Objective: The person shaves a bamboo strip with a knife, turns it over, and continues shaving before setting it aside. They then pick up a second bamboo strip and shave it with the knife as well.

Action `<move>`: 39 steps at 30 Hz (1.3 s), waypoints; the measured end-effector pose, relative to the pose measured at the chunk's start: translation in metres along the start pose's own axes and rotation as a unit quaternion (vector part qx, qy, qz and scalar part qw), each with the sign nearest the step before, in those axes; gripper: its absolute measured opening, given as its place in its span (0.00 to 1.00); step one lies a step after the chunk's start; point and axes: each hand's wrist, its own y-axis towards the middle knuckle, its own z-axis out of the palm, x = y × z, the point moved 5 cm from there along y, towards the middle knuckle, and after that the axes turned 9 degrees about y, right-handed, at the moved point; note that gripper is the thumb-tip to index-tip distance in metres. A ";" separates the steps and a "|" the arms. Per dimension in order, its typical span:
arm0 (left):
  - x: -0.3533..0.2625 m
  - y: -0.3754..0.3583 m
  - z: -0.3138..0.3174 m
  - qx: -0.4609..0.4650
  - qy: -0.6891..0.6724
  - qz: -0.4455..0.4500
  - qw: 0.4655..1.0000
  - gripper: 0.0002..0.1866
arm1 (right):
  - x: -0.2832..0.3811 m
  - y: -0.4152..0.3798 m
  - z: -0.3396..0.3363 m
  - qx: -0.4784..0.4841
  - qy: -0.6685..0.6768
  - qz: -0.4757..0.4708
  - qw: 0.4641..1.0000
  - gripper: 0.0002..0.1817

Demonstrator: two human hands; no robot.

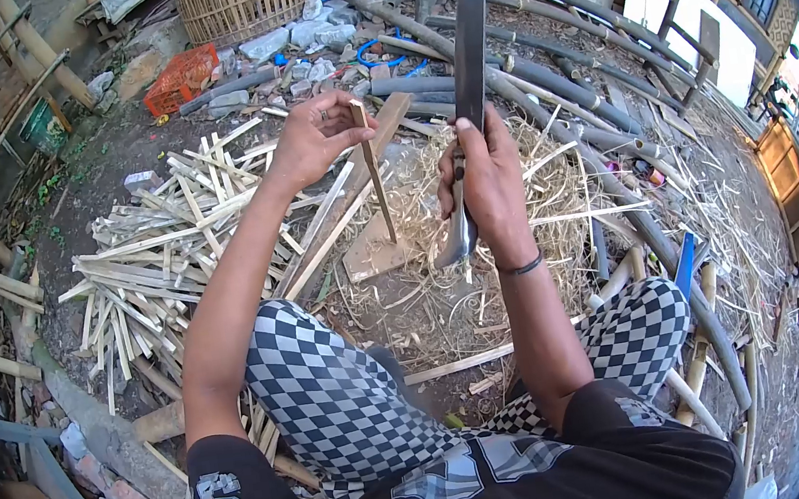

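My left hand (319, 139) pinches the top of a thin bamboo strip (376, 177), which stands upright with its lower end over a small wooden board (375, 255) on the ground. In my right hand (485, 173) is a machete (469, 33), gripped by the handle with its broad dark blade pointing up. The blade is apart from the strip, to its right. A long plank (351, 187) slants behind the strip. Curled bamboo shavings (536, 171) lie around the board and below my right hand.
A heap of split bamboo strips (152, 247) lies at the left. Bamboo poles (592, 103) run across the back and right. Behind are rubble stones (316, 33), a red crate (180, 79) and a woven basket (246, 2). A blue tool (687, 262) stands near my right knee.
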 end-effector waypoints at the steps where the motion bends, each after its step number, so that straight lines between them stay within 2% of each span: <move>1: -0.004 0.000 0.002 0.001 0.001 0.006 1.000 0.14 | 0.020 0.007 0.006 0.011 -0.024 -0.028 0.999 0.09; 3: -0.009 0.000 0.009 0.024 -0.001 -0.022 0.999 0.13 | 0.052 0.032 0.019 0.056 -0.058 -0.104 0.991 0.09; 5: -0.015 0.003 0.012 0.038 -0.007 -0.015 0.999 0.12 | 0.078 0.049 0.032 0.116 -0.001 -0.022 0.993 0.10; 6: -0.020 0.003 0.014 0.040 0.002 -0.020 0.999 0.12 | 0.082 0.055 0.034 0.139 -0.036 -0.002 0.990 0.11; 7: -0.023 0.003 0.016 0.043 0.010 -0.026 0.999 0.12 | 0.085 0.051 0.030 0.133 -0.035 -0.006 0.990 0.11; 9: -0.032 0.004 0.022 0.044 0.020 -0.018 0.999 0.12 | 0.087 0.037 0.024 0.156 -0.139 -0.033 0.977 0.13; 10: -0.035 0.004 0.025 0.045 0.012 -0.027 0.999 0.12 | 0.083 0.027 0.015 0.163 -0.137 -0.020 0.977 0.14; 13: -0.040 0.009 0.030 0.051 0.018 -0.019 0.998 0.12 | 0.053 0.006 -0.004 0.111 -0.151 -0.019 0.982 0.12; 18: -0.053 0.008 0.042 0.059 0.018 -0.002 0.998 0.13 | 0.040 0.004 -0.011 0.096 -0.186 -0.029 0.977 0.11; 19: -0.059 0.011 0.045 0.059 0.015 0.002 0.998 0.13 | 0.043 0.006 -0.013 0.088 -0.206 -0.045 0.974 0.11; 21: -0.063 0.011 0.053 0.070 0.030 -0.001 0.997 0.13 | 0.038 0.006 -0.016 0.080 -0.201 -0.006 0.976 0.11; 23: -0.070 0.011 0.058 0.067 0.018 -0.005 0.998 0.12 | 0.048 0.003 -0.011 0.072 -0.218 -0.092 0.969 0.11; 25: -0.077 0.012 0.063 0.066 0.029 -0.011 0.997 0.12 | 0.052 0.001 -0.008 0.060 -0.205 -0.059 0.975 0.10; 27: -0.072 0.014 0.065 0.064 0.041 -0.018 0.997 0.13 | 0.054 0.002 -0.009 0.053 -0.244 -0.123 0.960 0.10; 29: -0.076 0.014 0.062 0.064 0.018 0.011 0.998 0.13 | 0.060 0.000 -0.008 0.056 -0.239 -0.112 0.963 0.10; 39: -0.082 0.013 0.064 0.050 0.027 0.000 0.998 0.10 | 0.057 0.001 -0.009 0.062 -0.216 -0.111 0.968 0.10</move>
